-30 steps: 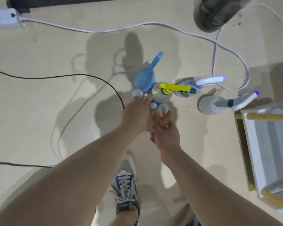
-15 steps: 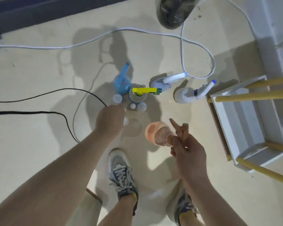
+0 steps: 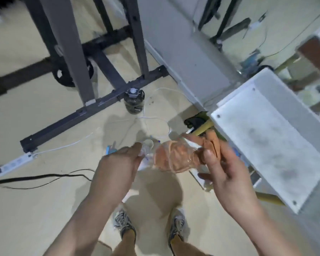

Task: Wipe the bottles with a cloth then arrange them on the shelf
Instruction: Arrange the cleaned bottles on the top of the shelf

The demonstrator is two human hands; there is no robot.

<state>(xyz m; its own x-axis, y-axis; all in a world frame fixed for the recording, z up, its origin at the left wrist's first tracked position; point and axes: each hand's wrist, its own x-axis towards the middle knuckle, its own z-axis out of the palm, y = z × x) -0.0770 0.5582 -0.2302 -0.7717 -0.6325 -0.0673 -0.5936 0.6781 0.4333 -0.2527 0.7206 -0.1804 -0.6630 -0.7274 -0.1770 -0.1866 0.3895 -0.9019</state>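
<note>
Two grips: right hand (image 3: 227,174) pinches orange bottle (image 3: 174,157) and cloth (image 3: 211,140); left hand (image 3: 118,163) clutches clear bottle (image 3: 144,152).

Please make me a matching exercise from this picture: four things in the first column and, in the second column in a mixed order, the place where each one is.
Things
1. cloth
2. small bottle
3. jar
4. power strip

Places
A. on the floor, at the far left
B. in the left hand
C. on the floor, beside the black frame
D. in the right hand

Pairs: 1-D, 2-B, 3-C, 4-A
</note>
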